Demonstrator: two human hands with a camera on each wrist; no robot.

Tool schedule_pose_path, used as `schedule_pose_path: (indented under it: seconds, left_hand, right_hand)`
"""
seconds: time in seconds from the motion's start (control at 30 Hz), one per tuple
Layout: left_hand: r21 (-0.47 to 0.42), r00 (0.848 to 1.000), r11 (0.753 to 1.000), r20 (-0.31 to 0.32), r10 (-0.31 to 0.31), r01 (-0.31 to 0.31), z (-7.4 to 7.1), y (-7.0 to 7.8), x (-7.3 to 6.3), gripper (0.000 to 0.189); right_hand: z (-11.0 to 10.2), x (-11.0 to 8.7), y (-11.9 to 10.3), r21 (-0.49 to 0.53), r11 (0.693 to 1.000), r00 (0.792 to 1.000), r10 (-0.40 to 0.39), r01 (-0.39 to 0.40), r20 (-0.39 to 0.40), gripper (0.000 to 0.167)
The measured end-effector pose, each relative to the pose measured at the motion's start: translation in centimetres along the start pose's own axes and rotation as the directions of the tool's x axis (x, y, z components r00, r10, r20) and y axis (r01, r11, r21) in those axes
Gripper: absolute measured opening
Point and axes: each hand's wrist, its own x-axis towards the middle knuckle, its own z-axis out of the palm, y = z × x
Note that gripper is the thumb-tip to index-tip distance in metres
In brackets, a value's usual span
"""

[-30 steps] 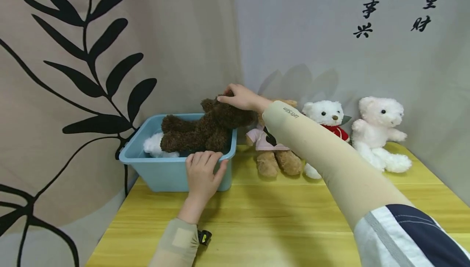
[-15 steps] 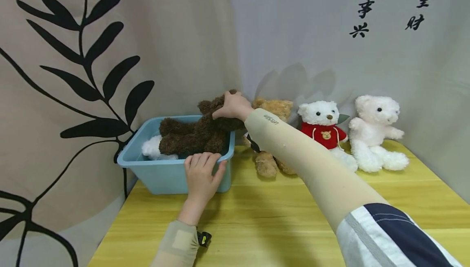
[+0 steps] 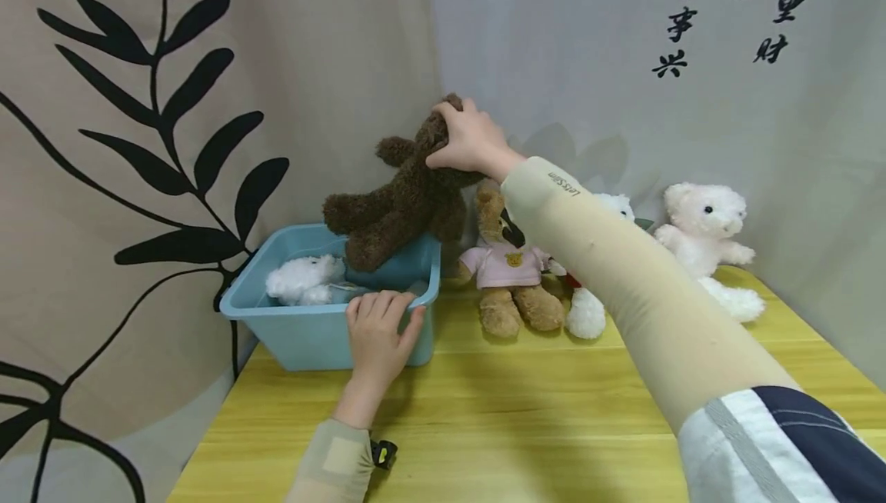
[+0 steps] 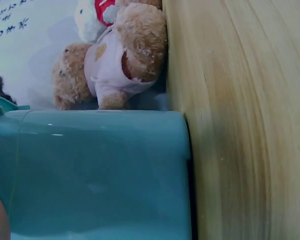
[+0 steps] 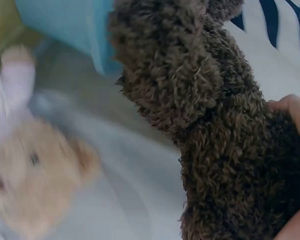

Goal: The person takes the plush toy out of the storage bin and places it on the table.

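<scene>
My right hand (image 3: 471, 138) grips a dark brown plush bear (image 3: 408, 195) by its head, and the toy hangs tilted over the blue plastic bin (image 3: 294, 338), legs towards the left. In the right wrist view the brown bear's curly fur (image 5: 225, 150) fills the middle, with thumb and fingers round its head. My left hand (image 3: 379, 330) holds the bin's front rim, fingers hooked over the edge. Inside the bin lies a white plush toy (image 3: 301, 281), partly hidden by the front wall.
Right of the bin sits a tan teddy bear (image 3: 512, 268) in a pink shirt. Beyond it, a white bear (image 3: 587, 314) in red is mostly behind my right arm. Another white bear (image 3: 706, 234) sits farther right on the wooden table (image 3: 526, 418), before a curtain (image 3: 346, 64).
My right hand has lifted the brown bear up out of the bin, uncovering more of the white toy inside. My left hand has stayed on the rim.
</scene>
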Motion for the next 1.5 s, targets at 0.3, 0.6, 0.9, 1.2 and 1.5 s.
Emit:
schedule_pose_path:
  seconds: [0.3, 0.6, 0.9, 1.2, 1.5]
  left_hand:
    - [-0.019, 1.0, 1.0, -0.013, 0.007, -0.007, 0.3, 0.1, 0.1, 0.032]
    - [-0.004, 1.0, 1.0, -0.022, 0.009, -0.009, 0.2, 0.1, -0.1, 0.033]
    - [-0.01, 1.0, 1.0, -0.012, 0.006, -0.006, 0.0, 0.7, 0.0, 0.032]
    - [-0.007, 1.0, 1.0, 0.01, -0.016, 0.016, 0.2, 0.9, 0.2, 0.034]
    - [-0.004, 0.999, 1.0, 0.021, -0.029, 0.029, 0.2, 1.1, 0.1, 0.034]
  right_hand:
    - [-8.7, -3.8, 4.3, -0.089, 0.983, 0.982, -0.167, 0.159, -0.084, 0.082]
    - [-10.8, -8.5, 7.2, -0.194, 0.882, 0.896, -0.443, 0.429, -0.033, 0.083]
    - [-5.6, -13.9, 9.3, -0.158, 0.732, 0.749, -0.644, 0.662, 0.154, 0.092]
    - [1.3, -17.1, 10.0, -0.088, 0.651, 0.647, -0.713, 0.754, 0.27, 0.091]
    - [8.3, -18.5, 12.2, -0.174, 0.644, 0.667, -0.71, 0.745, 0.226, 0.09]
